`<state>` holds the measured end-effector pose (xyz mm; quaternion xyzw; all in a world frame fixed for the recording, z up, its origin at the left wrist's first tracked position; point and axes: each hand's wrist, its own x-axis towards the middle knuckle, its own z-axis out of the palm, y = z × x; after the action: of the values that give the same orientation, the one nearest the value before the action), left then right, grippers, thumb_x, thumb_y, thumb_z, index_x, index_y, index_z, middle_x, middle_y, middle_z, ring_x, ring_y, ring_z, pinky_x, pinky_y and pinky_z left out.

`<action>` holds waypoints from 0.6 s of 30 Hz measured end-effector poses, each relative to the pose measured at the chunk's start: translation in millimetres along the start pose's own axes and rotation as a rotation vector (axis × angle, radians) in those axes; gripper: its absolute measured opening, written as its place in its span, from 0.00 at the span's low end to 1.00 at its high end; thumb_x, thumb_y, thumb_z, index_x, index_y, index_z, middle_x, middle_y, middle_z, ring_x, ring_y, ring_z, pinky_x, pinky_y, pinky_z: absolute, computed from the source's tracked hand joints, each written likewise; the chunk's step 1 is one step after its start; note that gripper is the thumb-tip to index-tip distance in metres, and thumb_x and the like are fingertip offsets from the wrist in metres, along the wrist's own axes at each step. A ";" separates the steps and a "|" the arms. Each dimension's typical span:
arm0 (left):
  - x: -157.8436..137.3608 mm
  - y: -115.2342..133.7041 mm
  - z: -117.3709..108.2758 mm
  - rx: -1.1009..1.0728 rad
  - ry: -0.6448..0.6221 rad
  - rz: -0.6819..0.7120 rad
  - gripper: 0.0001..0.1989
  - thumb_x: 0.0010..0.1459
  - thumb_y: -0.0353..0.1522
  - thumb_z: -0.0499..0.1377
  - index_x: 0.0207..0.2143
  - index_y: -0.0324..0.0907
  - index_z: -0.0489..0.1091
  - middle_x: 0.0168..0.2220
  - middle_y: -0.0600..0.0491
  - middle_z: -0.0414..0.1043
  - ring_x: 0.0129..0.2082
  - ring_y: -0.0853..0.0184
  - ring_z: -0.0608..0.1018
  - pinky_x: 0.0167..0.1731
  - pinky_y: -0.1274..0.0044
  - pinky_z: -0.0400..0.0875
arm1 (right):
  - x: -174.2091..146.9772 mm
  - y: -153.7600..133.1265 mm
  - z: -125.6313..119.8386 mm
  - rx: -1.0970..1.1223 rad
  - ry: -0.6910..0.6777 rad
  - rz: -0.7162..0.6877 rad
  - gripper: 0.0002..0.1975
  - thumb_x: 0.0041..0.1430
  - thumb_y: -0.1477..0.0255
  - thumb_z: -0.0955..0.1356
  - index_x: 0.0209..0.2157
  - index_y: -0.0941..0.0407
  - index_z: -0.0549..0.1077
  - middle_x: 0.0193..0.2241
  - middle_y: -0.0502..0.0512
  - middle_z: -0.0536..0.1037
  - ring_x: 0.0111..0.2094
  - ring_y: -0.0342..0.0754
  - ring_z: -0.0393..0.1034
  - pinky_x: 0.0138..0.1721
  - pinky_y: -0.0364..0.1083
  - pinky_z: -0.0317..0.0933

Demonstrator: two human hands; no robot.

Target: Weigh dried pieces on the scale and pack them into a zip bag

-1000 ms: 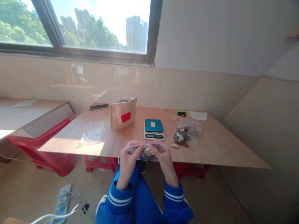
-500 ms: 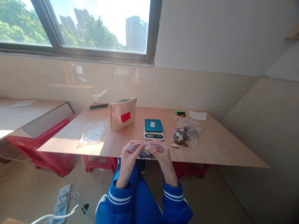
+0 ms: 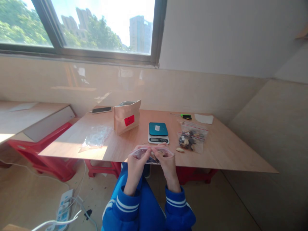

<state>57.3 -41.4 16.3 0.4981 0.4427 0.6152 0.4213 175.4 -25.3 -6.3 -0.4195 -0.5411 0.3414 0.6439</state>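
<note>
A clear zip bag (image 3: 152,159) with pale and dark pieces inside is held at the table's near edge. My left hand (image 3: 138,160) grips its top edge on the left, and my right hand (image 3: 165,158) grips it on the right. The two thumbs nearly meet at the middle of the bag's rim. Just beyond stands a kitchen scale (image 3: 158,129) with a teal top and nothing on it. To the right, a single pale piece (image 3: 180,149) lies loose beside filled zip bags (image 3: 197,146) of similar dark and pale pieces.
Behind the scale to the left stands an open brown paper pouch (image 3: 122,120) with a red label. Clear empty bags (image 3: 96,136) and a phone (image 3: 101,110) lie on the left. Screwdrivers (image 3: 185,116) and white paper (image 3: 204,119) lie at the back right. Red stools (image 3: 103,168) are below.
Both hands have come closer together on the bag's rim, the left shifting slightly right, so the thumbs are nearer each other. Things on the table have not moved.
</note>
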 end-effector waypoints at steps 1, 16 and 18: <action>0.1 -0.5 -0.3 0.005 0.018 0.003 0.09 0.52 0.36 0.63 0.30 0.38 0.75 0.30 0.51 0.77 0.33 0.66 0.79 0.35 0.78 0.72 | -0.4 0.5 0.9 -0.010 0.003 -0.007 0.06 0.52 0.68 0.72 0.28 0.56 0.78 0.31 0.52 0.72 0.36 0.46 0.69 0.36 0.43 0.65; 11.3 -9.2 -26.2 -0.085 -0.096 -0.218 0.25 0.55 0.48 0.56 0.21 0.36 0.74 0.17 0.52 0.72 0.20 0.68 0.73 0.22 0.78 0.66 | -6.5 2.5 -30.3 -0.216 0.063 0.234 0.30 0.58 0.45 0.57 0.25 0.55 0.74 0.22 0.53 0.73 0.29 0.48 0.68 0.32 0.44 0.64; 13.5 -14.3 -22.7 -0.080 -0.075 -0.259 0.28 0.55 0.52 0.54 0.20 0.37 0.72 0.15 0.53 0.70 0.17 0.69 0.71 0.19 0.79 0.64 | -8.2 4.2 -34.2 -0.271 0.135 0.306 0.33 0.56 0.42 0.55 0.23 0.55 0.72 0.17 0.52 0.70 0.25 0.48 0.66 0.28 0.44 0.62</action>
<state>34.1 -27.7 3.1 0.4421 0.4625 0.5538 0.5330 207.6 -36.7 -15.6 -0.6013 -0.4676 0.3306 0.5573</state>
